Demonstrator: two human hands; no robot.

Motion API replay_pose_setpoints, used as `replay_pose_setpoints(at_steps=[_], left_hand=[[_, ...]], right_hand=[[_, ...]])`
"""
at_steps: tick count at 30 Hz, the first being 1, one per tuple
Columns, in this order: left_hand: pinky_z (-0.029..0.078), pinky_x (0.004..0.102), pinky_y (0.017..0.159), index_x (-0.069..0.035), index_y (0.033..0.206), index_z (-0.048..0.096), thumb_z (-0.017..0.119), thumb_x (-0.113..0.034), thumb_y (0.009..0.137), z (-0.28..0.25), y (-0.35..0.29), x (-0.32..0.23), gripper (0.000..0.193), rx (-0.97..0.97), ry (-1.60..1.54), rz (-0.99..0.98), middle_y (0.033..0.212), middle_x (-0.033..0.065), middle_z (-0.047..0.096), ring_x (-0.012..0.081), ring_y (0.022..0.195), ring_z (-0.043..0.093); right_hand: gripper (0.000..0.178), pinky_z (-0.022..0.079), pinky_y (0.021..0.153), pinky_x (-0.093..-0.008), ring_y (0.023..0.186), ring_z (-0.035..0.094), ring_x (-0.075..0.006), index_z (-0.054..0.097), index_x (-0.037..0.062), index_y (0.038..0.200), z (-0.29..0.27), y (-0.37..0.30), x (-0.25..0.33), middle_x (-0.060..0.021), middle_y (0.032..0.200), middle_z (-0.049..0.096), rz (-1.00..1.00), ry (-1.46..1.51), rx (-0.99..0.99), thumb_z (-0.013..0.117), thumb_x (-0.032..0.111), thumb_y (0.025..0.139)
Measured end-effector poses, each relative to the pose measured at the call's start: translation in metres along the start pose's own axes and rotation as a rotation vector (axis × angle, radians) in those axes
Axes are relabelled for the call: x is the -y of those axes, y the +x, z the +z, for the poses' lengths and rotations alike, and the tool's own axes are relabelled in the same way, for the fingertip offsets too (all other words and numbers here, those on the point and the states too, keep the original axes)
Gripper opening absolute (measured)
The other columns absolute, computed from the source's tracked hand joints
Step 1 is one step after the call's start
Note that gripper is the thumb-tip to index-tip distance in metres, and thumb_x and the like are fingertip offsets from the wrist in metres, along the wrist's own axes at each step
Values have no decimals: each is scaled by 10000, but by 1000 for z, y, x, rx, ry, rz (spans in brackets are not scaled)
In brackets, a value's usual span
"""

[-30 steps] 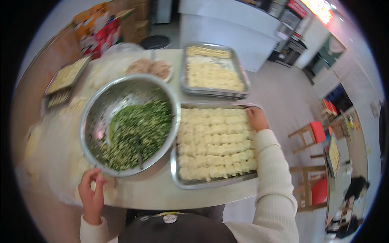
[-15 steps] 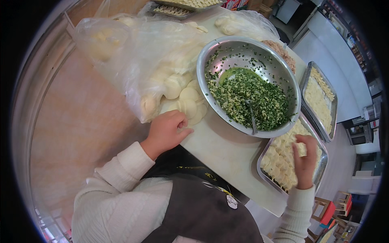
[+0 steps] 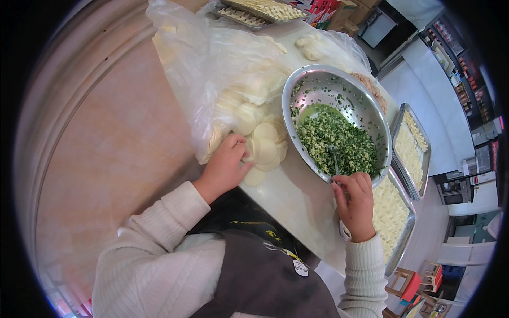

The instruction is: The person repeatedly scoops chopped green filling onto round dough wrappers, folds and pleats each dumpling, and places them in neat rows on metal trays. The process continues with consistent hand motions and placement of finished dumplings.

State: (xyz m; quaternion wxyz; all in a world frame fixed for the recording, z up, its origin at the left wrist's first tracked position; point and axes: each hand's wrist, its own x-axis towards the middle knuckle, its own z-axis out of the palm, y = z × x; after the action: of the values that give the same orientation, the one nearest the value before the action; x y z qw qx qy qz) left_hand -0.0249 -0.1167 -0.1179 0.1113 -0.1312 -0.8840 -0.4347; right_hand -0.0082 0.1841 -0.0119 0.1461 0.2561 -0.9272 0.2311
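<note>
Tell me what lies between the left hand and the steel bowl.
In the head view, overlapping round dough wrappers lie between the left hand and the steel bowl, then a strip of pale tabletop.

Red-seated stools [image 3: 411, 287]; cardboard boxes [image 3: 341, 15]

I wear a cream-white knitted sweater [image 3: 183, 275], with a raised twisted pattern along its side. Its left sleeve [image 3: 169, 212] ends in a finely ribbed cuff, and the right sleeve [image 3: 366, 265] shows the same close ribs running lengthwise. My left hand [image 3: 225, 164] and right hand [image 3: 355, 204] are bare beyond the cuffs. Over the knit I have a dark grey-brown apron [image 3: 260, 281], smooth-faced, bearing a small white oval patch [image 3: 300, 267] with pale and yellow marks beside it. The black cloth [image 3: 225, 212] with yellow strokes sits in shadow; it may be more apron or my trousers.
</note>
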Motion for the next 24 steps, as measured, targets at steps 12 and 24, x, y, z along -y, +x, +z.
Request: replay_pose_setpoints(at_steps=[12, 24], left_hand=[[487, 368, 735, 7, 840, 546, 674, -73, 806, 4, 7, -6, 155, -43, -71, -110, 1014, 147, 556, 316, 854, 575], [477, 298, 813, -23, 996, 486, 465, -92, 980, 1, 3, -14, 74, -286, -475, -250, 1057, 106, 572, 165, 892, 556]], right_hand=[[149, 474, 732, -360, 837, 555, -283, 659, 10, 916, -5, -5, -3, -102, 840, 600, 104, 69, -2, 694, 0, 772], [115, 475, 753, -334, 821, 587, -257, 633, 19, 975, -7, -1, -18, -107, 833, 611, 45, -70, -173, 638, 43, 862]])
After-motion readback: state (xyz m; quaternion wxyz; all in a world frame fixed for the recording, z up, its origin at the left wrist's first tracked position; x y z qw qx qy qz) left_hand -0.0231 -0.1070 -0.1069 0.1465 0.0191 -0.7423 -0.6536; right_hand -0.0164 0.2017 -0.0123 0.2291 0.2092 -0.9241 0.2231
